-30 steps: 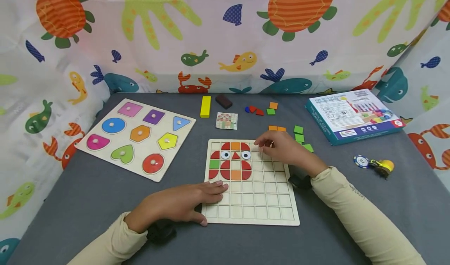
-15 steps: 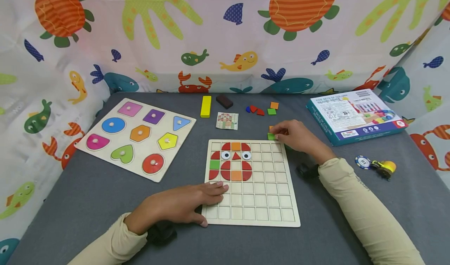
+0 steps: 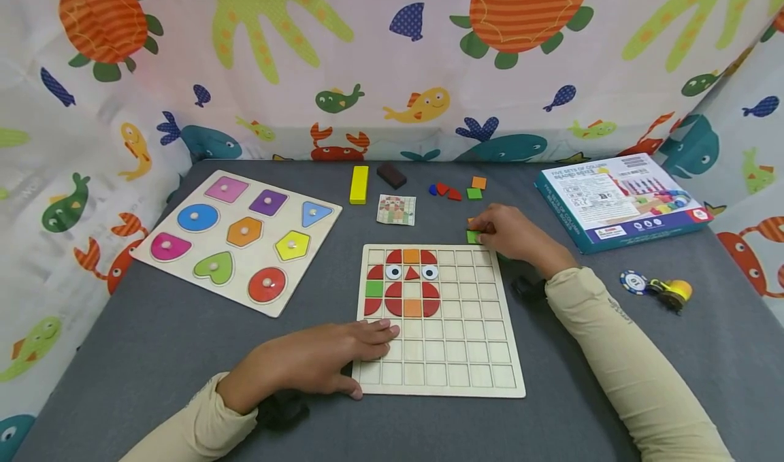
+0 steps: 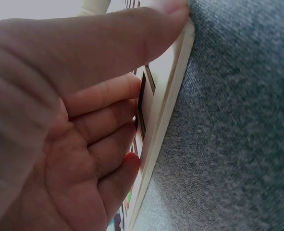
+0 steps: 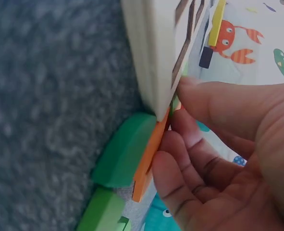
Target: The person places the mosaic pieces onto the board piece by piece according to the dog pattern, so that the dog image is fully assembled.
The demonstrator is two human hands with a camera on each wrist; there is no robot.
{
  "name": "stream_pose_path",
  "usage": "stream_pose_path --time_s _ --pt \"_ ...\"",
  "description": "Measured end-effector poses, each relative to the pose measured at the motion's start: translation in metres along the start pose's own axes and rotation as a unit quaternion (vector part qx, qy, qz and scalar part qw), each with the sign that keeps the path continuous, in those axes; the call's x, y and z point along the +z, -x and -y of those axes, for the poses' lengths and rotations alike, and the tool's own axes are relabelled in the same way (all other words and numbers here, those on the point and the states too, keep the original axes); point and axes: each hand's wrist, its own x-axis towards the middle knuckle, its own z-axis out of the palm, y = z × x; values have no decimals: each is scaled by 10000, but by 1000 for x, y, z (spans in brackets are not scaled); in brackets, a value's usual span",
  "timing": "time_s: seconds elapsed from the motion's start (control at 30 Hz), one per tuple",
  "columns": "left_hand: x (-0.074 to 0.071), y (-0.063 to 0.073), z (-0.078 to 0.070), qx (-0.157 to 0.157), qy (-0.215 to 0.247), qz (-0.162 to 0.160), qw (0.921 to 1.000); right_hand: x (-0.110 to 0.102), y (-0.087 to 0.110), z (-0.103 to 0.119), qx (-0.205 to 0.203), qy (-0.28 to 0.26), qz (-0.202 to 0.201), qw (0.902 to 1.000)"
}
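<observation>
My left hand (image 3: 324, 356) lies at the left edge of the wooden grid board (image 3: 453, 373), fingers on its surface and thumb at the near-left corner. Red, orange and green tiles and two eye pieces form a pattern in the board's upper-left squares. Just beyond the far edge, my right hand (image 3: 514, 234) pinches a small green square tile (image 3: 473, 237) between thumb and forefinger. An orange tile (image 5: 149, 159) and a dark green piece (image 5: 122, 149) lie by those fingers in the right wrist view. The hand partly hides the loose tiles there.
A shape puzzle (image 3: 288, 275) lies to the left. Behind the board are a yellow block (image 3: 358, 185), a dark block (image 3: 391, 175), a picture card (image 3: 396, 210) and several loose pieces. At the right are a box (image 3: 621, 200), a poker chip (image 3: 633, 282) and a yellow toy (image 3: 670, 293).
My right hand has moved from the board's upper squares to beyond its far edge, where a green tile now shows at its fingertips. My left hand has stayed on the board.
</observation>
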Motion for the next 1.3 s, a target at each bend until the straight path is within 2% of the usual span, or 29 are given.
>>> stream_pose_path --time_s 0.27,0.5,0.57,0.67,0.77,1.0,1.13,1.3 --pt "0 0 1 53 109 -54 9999 -1 -1 -1 -180 137 107 9997" --pt "0 0 1 8 176 -30 9998 -1 2 7 -114 -401 -101 9991" --pt "0 0 1 10 196 -12 9998 -3 7 15 -234 -683 -191 9972" --pt "-1 0 2 15 189 5 9998 -5 13 30 -625 -1193 -220 9906" --pt "-2 0 2 15 172 9 9999 -2 19 45 -1051 -1457 -68 9837" --pt "-1 0 4 66 134 -14 9999 18 27 69 -1582 -1192 655 9780" --pt "-1 0 5 114 99 -23 9999 28 32 81 -1640 -1336 1022 9720" --pt "-1 0 5 103 72 -16 9999 35 38 94 -1668 -1482 1268 9665"
